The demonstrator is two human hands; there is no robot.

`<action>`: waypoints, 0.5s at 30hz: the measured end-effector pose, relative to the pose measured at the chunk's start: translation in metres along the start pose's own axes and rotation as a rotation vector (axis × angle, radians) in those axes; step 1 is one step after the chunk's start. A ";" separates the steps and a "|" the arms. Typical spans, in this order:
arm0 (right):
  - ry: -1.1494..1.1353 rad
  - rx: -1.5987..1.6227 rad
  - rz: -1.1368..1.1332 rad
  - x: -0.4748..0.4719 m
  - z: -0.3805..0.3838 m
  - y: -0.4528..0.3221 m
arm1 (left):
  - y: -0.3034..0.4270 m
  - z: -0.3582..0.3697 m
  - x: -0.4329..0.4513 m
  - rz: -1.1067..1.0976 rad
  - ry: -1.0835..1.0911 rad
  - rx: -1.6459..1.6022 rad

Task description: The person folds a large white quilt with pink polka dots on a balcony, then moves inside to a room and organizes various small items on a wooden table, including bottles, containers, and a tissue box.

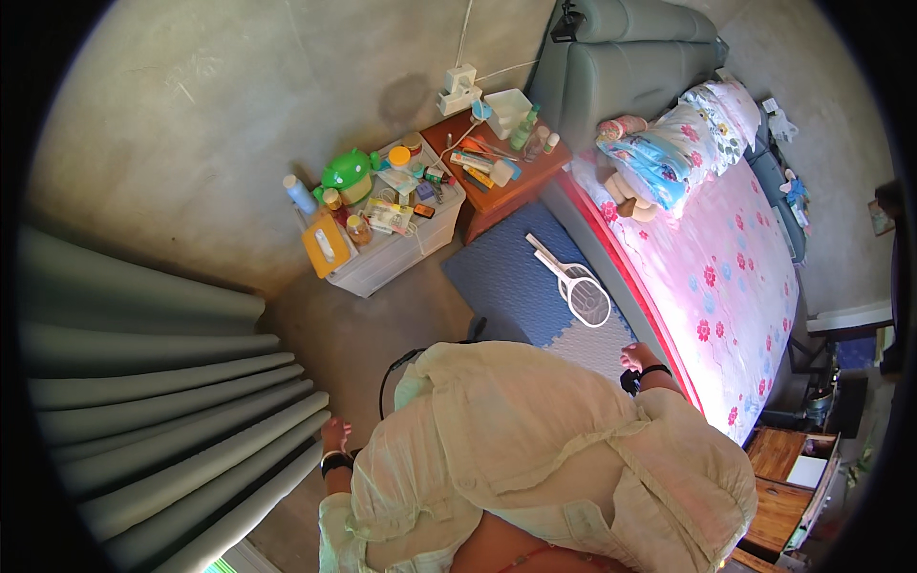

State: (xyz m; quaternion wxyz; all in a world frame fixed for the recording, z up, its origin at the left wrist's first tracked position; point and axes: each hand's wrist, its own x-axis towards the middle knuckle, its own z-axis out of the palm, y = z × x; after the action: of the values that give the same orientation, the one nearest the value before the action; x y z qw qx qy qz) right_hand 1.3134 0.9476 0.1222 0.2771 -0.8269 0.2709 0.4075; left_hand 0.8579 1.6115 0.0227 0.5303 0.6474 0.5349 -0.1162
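My left hand hangs low, close to the edge of the grey-green curtain; whether they touch is unclear. Its fingers are loosely curled and I see nothing in them. My right hand, also half curled and seemingly holding nothing, is beside the bed's red-edged side. Black bands circle both wrists, and a small black object hangs at the right one. Ahead on the blue foam mat lie two white racket-shaped electric swatters, one partly over the other.
A pale storage cabinet bears bottles, jars, a green figure-shaped container and a yellow tissue box. The brown nightstand holds more small items. Pink floral bedding covers the bed at right. A cable runs near my torso.
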 end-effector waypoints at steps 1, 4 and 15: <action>0.016 0.018 -0.006 0.002 -0.005 -0.003 | 0.008 -0.001 0.009 0.112 -0.016 0.069; 0.018 0.065 0.013 0.009 -0.025 -0.019 | 0.024 0.005 0.032 0.219 -0.035 0.082; 0.046 0.215 -0.022 0.024 -0.064 0.033 | 0.029 0.069 0.019 -0.326 -0.171 -0.066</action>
State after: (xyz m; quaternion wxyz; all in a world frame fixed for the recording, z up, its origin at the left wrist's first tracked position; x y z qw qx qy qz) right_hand 1.3373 0.8758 0.1271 0.3622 -0.8047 0.3101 0.3538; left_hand 0.9186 1.5701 -0.0030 0.5689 0.5221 0.5893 -0.2375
